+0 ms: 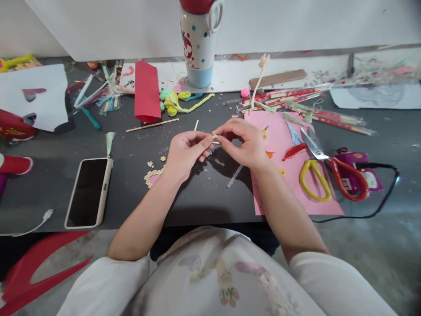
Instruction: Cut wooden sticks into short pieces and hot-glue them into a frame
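Observation:
In the head view, my left hand (188,153) and my right hand (244,139) meet over the dark table, fingertips pinched together. Between them is a small beige flower-shaped piece (215,136), partly hidden by the fingers. Thin pale sticks (196,125) show close behind the left hand; whether it touches one I cannot tell. Beside my left forearm lies a pink shape edged with tiny beige flowers (148,179), partly covered by the arm. Two loose beige flowers (163,158) sit just above it. A narrow translucent strip (234,176) lies below my right hand.
Scissors (317,153) with yellow and red handles rest partly on pink paper (266,197) at right. A phone (88,193) lies at left. Behind stand a tumbler (200,48) and a red paper roll (147,90), near yellow yarn (171,104) and wrapped sticks (283,97).

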Motion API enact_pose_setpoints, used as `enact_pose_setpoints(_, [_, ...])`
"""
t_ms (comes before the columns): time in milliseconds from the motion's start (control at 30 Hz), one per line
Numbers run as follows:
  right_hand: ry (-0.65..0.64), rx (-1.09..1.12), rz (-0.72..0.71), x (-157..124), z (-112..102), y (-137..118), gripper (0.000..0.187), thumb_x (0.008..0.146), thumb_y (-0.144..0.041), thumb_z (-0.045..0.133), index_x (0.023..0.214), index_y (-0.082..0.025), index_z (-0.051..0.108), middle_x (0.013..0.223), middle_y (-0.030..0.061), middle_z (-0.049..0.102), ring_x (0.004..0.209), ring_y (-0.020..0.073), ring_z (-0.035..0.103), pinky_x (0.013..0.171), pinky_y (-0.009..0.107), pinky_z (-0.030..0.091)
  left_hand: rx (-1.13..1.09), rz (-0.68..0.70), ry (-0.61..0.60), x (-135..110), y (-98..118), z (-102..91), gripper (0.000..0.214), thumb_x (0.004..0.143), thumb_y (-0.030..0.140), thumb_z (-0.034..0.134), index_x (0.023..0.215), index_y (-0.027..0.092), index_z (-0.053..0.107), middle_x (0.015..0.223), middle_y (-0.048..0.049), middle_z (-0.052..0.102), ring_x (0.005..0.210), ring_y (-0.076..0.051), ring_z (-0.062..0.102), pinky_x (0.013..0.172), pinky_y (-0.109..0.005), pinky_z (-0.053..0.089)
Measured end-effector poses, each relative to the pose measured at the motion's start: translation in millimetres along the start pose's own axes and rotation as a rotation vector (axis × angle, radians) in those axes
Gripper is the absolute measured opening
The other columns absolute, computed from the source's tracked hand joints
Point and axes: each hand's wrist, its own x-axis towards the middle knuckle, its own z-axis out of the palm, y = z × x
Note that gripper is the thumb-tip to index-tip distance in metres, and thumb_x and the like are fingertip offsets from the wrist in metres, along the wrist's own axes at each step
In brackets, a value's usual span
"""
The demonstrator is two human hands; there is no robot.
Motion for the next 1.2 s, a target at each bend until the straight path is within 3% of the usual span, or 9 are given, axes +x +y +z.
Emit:
enact_pose_setpoints(433, [-0.016, -0.016, -0.009, 0.3, -0.5, -1.0, 0.016, 0.084, -0.020, 0.056, 0.090, -0.023, 0.070, 0.081, 0.0031, 0.063, 0.068, 0.0124, 0.055, 0.058, 0.027, 0.046, -0.090, -0.156, -0.087, 2.1, 5.9, -3.3, 0.024, 0.067, 0.038, 0.077, 0.074, 0.016, 0.068, 0.063, 0.0003, 0.062, 0.047, -0.003, 0.048, 0.041, -0.017, 0.036])
enact_pose_setpoints(1200, [-0.051, -0.008, -0.017, 0.5, 0.9, 4.4, 0.013, 0.082, -0.016, 0.060, 0.091, -0.016, 0.070, 0.080, 0.0034, 0.062, 0.066, 0.0093, 0.055, 0.057, 0.023, 0.046, -0.019, -0.065, -0.070, 4.2, -0.8, -3.1, 0.021, 0.072, 0.033, 0.074, 0.078, 0.014, 0.068, 0.060, 0.0018, 0.059, 0.046, -0.003, 0.048, 0.040, -0.014, 0.035])
